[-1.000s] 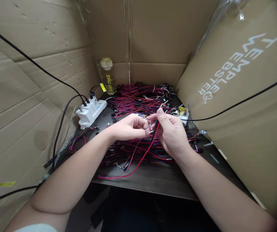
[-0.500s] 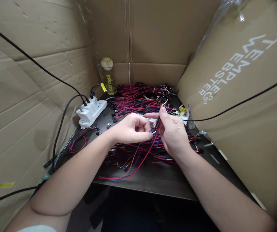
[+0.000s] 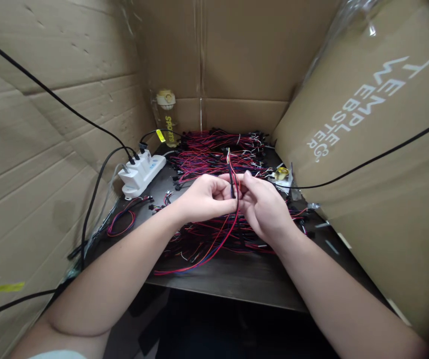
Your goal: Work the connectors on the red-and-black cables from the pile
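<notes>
Over the middle of the table, my left hand point(image 3: 217, 198) pinches a thin wire bundle point(image 3: 232, 219) between thumb and fingers. The bundle has red, orange and blue strands and a black sleeved part; its pale tips stick up above my fingers, and its loose red and blue ends trail down left to the table's front. Close on the right, my right hand point(image 3: 261, 199) is curled with its fingertips touching the same bundle; whether it grips firmly is partly hidden. Beneath and behind both hands lie piles of red, blue and black wire harnesses point(image 3: 214, 162) with small black connectors.
A white power strip point(image 3: 141, 174) with plugged-in black cords stands at the left, with a coiled wire point(image 3: 121, 223) before it. A bottle point(image 3: 167, 119) stands at the back left. Cardboard walls point(image 3: 244, 55) enclose the table point(image 3: 229, 274). A black cable point(image 3: 363, 167) crosses at right.
The bundle's upper tips have moved left from my right thumb to above my left fingers. My left fingers have closed around its sleeved part, and my right hand has shifted slightly left.
</notes>
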Demonstrator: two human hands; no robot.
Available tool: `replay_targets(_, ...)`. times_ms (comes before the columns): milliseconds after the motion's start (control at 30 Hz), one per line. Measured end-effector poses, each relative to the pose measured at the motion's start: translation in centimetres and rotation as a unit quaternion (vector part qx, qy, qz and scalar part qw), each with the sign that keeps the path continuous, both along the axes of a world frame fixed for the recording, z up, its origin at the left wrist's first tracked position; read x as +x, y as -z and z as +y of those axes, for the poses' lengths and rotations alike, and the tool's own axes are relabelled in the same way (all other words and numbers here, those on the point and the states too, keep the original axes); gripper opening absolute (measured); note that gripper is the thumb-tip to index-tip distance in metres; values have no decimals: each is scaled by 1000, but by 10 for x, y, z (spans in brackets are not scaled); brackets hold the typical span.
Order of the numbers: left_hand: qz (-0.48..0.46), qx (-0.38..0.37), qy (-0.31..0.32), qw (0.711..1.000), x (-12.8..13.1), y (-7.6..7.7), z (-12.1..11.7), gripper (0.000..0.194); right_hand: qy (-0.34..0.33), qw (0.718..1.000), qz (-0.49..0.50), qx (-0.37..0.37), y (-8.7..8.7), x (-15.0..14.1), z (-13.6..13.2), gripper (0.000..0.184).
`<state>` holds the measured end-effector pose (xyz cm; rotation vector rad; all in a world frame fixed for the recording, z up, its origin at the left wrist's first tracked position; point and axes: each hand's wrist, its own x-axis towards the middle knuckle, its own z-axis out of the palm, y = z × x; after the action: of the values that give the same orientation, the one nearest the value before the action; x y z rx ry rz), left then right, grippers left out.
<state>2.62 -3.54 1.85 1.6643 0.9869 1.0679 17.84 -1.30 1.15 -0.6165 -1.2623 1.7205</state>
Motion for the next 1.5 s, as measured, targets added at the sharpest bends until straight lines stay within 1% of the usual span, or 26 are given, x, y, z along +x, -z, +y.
replay_targets(67, -12, -12, -16, 1000, -3, -1, 2, 42, -20, 1000, 21, -3, -2, 0, -3, 28)
replay_targets(133, -24, -13, -16, 999, -6, -3, 2, 45, -40, 999, 31, 0, -2, 0, -6, 25)
replay_targets(233, -41, -6, 3, 999, -9, -3, 4, 47, -54, 998, 26, 5, -2, 1, -8, 24)
replay_targets(367, -49, 6, 12, 999, -11, 0, 6, 49, -54, 998, 22, 22, 1, 2, -7, 25)
replay_targets(467, -44, 7, -5, 999, -13, 4, 7, 47, -48, 997, 12, 62, 5, 3, -3, 23)
replay_targets(567, -30, 4, -20, 999, -17, 5, 8, 48, -31, 995, -17, 88, 8, 6, 1, 26)
replay_targets(600, -21, 2, -13, 1000, -20, 4, 8, 48, -30, 995, -26, 88, 9, 7, 2, 28)
replay_targets(667, 0, -7, 22, 1000, -26, 3, 9, 41, -34, 995, -40, 80, 9, 9, 4, 30)
replay_targets(733, -10, -14, 57, 998, -33, 2, 12, 36, -38, 996, -48, 65, 8, 10, 5, 32)
replay_targets(767, -27, -14, 65, 997, -35, 2, 13, 38, -37, 996, -51, 56, 7, 10, 5, 34)
replay_targets(833, -63, -4, 50, 997, -36, 2, 16, 43, -31, 997, -65, 40, 3, 11, 3, 42)
replay_targets(900, -75, 4, 13, 997, -34, 3, 17, 44, -28, 995, -87, 33, 0, 10, 1, 52)
replay_targets(967, -90, 4, -29, 996, -29, 3, 17, 45, -24, 993, -111, 38, -3, 10, -1, 56)
replay_targets(1033, -107, -4, -53, 993, -26, 2, 17, 49, -20, 991, -124, 44, -4, 11, -2, 58)
replay_targets(1133, -118, -13, -49, 992, -25, 0, 16, 54, -15, 992, -114, 42, -4, 14, -1, 59)
replay_targets(1233, -113, -15, -34, 993, -27, 0, 16, 54, -16, 995, -91, 37, -5, 15, 1, 57)
replay_targets(1367, -93, -19, -19, 995, -27, 0, 14, 54, -42, 995, -80, 29, -7, 15, 1, 56)
replay_targets(1500, -62, -14, -27, 998, -24, -1, 10, 56, -60, 994, -89, 20, -10, 15, -1, 55)
